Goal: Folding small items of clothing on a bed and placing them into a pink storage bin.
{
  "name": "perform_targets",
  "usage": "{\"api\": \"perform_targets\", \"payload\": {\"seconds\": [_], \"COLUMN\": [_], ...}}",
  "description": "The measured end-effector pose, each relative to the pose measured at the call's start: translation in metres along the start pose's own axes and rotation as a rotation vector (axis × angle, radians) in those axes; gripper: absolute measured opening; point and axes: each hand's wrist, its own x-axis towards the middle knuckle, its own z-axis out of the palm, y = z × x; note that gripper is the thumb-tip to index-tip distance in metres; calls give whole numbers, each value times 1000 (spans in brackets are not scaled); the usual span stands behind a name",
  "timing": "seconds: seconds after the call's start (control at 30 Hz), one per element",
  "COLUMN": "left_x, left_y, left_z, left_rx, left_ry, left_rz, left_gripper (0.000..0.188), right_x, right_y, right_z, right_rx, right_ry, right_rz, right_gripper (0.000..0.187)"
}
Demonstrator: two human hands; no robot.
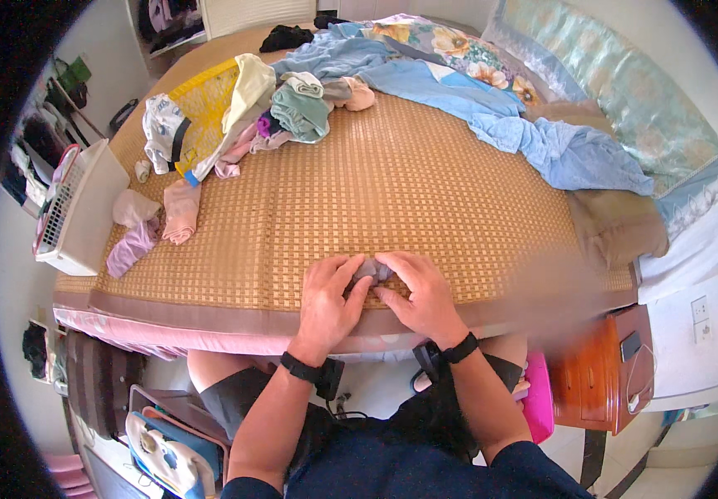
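Close to the front edge of the bed, a small grey-purple bundle of cloth [371, 270] lies on the woven mat [359, 200]. It looks folded or rolled, and my fingers partly cover it, so its exact kind cannot be told. My left hand [327, 301] curls round its left side with thumb and fingers. From the other side, my right hand [420, 298] presses on it with bent fingers. Both wrists wear black straps.
Folded pink cloths [182, 212] and a lilac cloth [134, 248] lie at left, beside a white plastic basket [84, 208]. Farther back are a green folded garment [301, 110] and a yellow bag [209, 108]. Blue bedding [567, 150] runs along the right; a wooden nightstand [596, 374] stands below.
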Motion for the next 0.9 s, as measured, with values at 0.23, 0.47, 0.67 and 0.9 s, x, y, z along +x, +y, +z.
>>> {"api": "perform_targets", "payload": {"seconds": [0.23, 0.47, 0.67, 0.9], "left_x": [1, 3, 2, 2], "left_y": [4, 3, 4, 3], "left_z": [-3, -1, -4, -2], "left_rx": [-28, -7, -14, -16], "left_ry": [-6, -5, -1, -6], "left_rz": [-19, -1, -6, -17], "left_gripper": [37, 37, 36, 35], "right_x": [0, 1, 0, 1], "right_y": [-2, -3, -5, -7], "right_z": [-1, -2, -1, -4], "right_rx": [-3, -6, -9, -28], "right_ry": [-29, -13, -14, 25], "right_rz": [26, 16, 22, -21], "right_gripper": [59, 58, 60, 67]}}
